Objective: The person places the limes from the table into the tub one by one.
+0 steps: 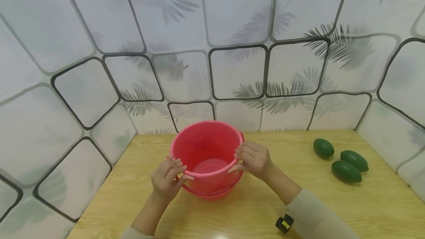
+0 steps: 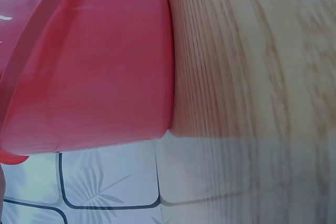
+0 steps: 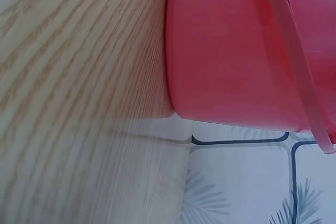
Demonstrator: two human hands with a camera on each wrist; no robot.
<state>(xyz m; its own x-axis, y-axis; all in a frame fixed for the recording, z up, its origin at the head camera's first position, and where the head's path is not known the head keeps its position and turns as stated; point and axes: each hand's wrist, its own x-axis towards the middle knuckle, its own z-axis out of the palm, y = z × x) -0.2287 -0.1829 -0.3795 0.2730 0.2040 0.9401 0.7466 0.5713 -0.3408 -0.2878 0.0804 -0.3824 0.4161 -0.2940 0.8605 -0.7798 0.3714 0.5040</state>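
A red plastic bucket [image 1: 212,182] stands upright on the wooden table, its mouth facing up and nothing visible inside. At the near left of its rim, my left hand [image 1: 167,179] grips the edge between thumb and fingers. My right hand [image 1: 255,158] holds the rim on the right side in the same way. The bucket's handle [image 2: 35,32] hangs down along the near side, crossing the wall in both wrist views. From the right wrist, the bucket's base [image 3: 176,51] appears to rest on the tabletop. Most of both hands lies outside the wrist views.
Three dark green oval fruits or vegetables [image 1: 346,171] lie on the right of the wooden table [image 1: 285,187]. Behind and at both sides rise patterned white walls [image 1: 237,73]. A small black device [image 1: 284,224] sits at the right wrist.
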